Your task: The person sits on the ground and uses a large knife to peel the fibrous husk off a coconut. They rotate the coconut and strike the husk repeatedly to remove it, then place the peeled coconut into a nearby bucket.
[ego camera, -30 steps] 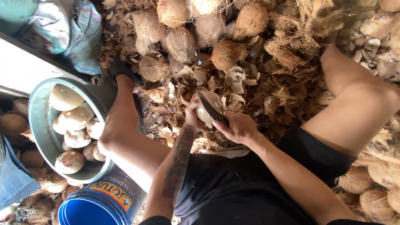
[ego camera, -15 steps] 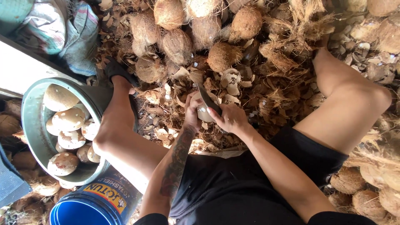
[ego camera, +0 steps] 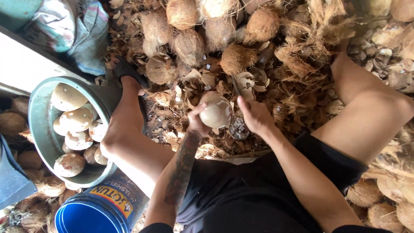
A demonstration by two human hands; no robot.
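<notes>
My left hand (ego camera: 196,123) grips a pale, mostly peeled coconut (ego camera: 216,113) in front of my lap. My right hand (ego camera: 255,115) is closed on the handle of a dark knife (ego camera: 236,85), whose blade points away from me just right of the coconut. A grey metal basin (ego camera: 39,129) at my left holds several peeled coconuts (ego camera: 75,119). My left foot in a black sandal (ego camera: 127,71) rests beside the basin.
A heap of brown husked coconuts (ego camera: 188,45) and shell chips (ego camera: 246,80) lies ahead between my knees. A blue plastic bucket (ego camera: 95,211) stands under the basin. Cloth sacks (ego camera: 73,30) lie at the top left. More coconuts (ego camera: 379,203) sit at the lower right.
The knife has moved off the coconut to its right side. My left hand has turned the coconut, so its pale round face now points up.
</notes>
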